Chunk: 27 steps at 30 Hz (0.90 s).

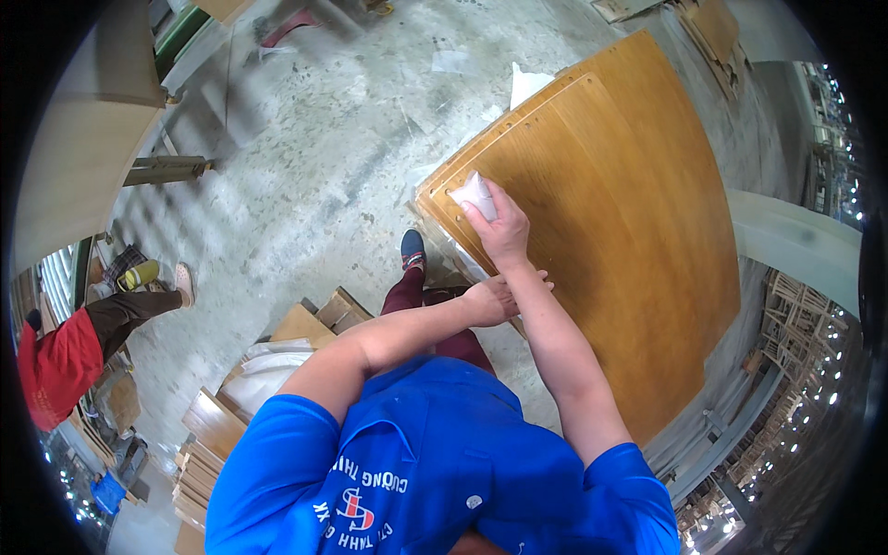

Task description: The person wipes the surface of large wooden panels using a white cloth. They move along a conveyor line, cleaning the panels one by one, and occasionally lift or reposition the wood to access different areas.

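Observation:
A large varnished wooden panel [638,213] lies on a stack of similar panels to my right, with small holes along its left edge. My right hand [505,231] is closed round a pale, pinkish-white folded sheet [475,196], held at the panel's near left corner, over the row of holes. Whether the sheet is paper or cloth I cannot tell. My left hand [492,300] rests by the panel's lower left edge, its fingers stretched out and passing under my right forearm. Part of it is hidden there, and it holds nothing that I can see.
Wooden boards [199,472] are stacked at the lower left, beside a white wrapped pile [264,375]. A person in a red top [69,365] is at the far left. Behind the panel stands a pale beam [795,236]; chair frames [800,319] crowd the right.

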Motion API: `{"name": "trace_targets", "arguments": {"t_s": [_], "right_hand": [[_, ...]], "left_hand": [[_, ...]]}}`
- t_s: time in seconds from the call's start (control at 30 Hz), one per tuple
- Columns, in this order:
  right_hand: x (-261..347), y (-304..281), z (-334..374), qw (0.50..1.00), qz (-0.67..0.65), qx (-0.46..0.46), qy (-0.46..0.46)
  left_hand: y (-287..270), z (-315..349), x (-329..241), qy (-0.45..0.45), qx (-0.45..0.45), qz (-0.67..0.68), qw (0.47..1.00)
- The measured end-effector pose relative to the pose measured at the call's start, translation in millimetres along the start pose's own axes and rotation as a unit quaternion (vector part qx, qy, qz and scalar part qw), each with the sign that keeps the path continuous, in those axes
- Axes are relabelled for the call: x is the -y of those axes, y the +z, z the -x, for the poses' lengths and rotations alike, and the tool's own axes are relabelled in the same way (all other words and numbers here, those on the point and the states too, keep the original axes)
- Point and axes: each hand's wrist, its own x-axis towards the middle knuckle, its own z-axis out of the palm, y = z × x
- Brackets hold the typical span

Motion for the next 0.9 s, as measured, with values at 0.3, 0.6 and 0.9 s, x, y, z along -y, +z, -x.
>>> {"name": "trace_targets", "arguments": {"t_s": [0.3,0.6,0.9], "right_hand": [[1.9,-0.3,-1.0,1.000,0.005,-0.009,-0.010],[-18.2,-14.9,-27.6,0.995,0.005,-0.097,0.017],[-49.5,-35.1,-73.8,0.982,0.019,-0.186,0.038]], "left_hand": [[7.3,-3.7,-0.5,-0.012,-0.011,0.094,0.995],[-9.1,-0.5,2.9,0.029,0.047,0.054,0.997],[-7.4,0.2,3.5,0.013,-0.067,0.038,0.997]]}}
